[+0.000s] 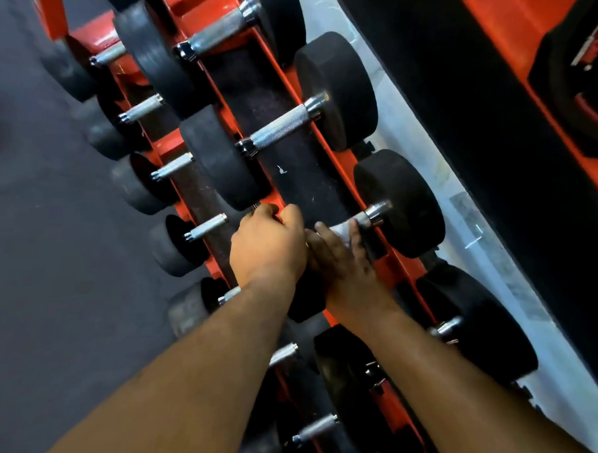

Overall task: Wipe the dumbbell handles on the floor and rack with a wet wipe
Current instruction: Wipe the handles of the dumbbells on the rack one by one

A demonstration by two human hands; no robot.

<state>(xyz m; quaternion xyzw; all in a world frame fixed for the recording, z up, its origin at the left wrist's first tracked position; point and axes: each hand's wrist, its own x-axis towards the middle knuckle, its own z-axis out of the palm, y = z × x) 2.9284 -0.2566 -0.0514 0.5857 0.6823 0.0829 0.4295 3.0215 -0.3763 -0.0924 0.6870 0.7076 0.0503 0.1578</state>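
hands: my left hand grips one handle end, right hand presses the wet wipe around this dumbbell handle on the red rack | progress: mid-rack I judge; which neighbouring handles remain, cannot tell

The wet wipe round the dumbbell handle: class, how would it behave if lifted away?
The wet wipe is probably floppy: it wraps the handle under the right hand. Likely very light, being thin. Possibly tearable on the knurling.
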